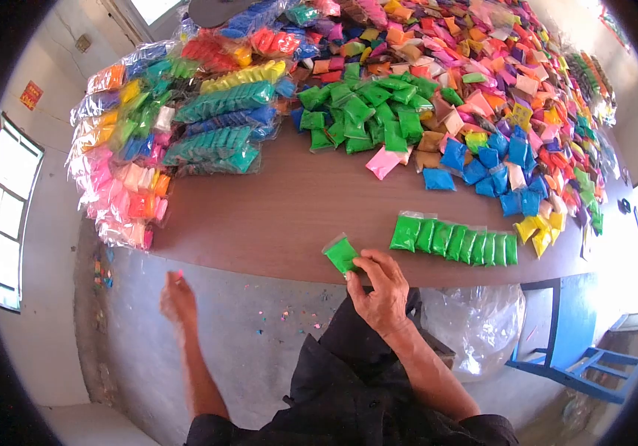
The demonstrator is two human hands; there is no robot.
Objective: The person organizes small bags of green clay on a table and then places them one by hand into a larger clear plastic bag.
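My right hand [382,290] pinches the lower right corner of a green packet [342,254] over the table's front edge. To the right of it, a row of several green packets [449,240] lies overlapping along the edge. My left hand [177,297] is off the table at the left, above the floor, its fingers closed; a small pink bit shows at the fingertips, too small to make out. Beyond my right hand, a loose heap of green packets [371,111] lies at the back middle of the table.
Blue packets [490,167], yellow packets [542,230] and a large mixed-colour pile fill the right. Bagged stacks [222,111] stand at back left. The brown table [259,215] has its edge near me. A clear plastic bag [475,320] and blue stool [579,327] are below right.
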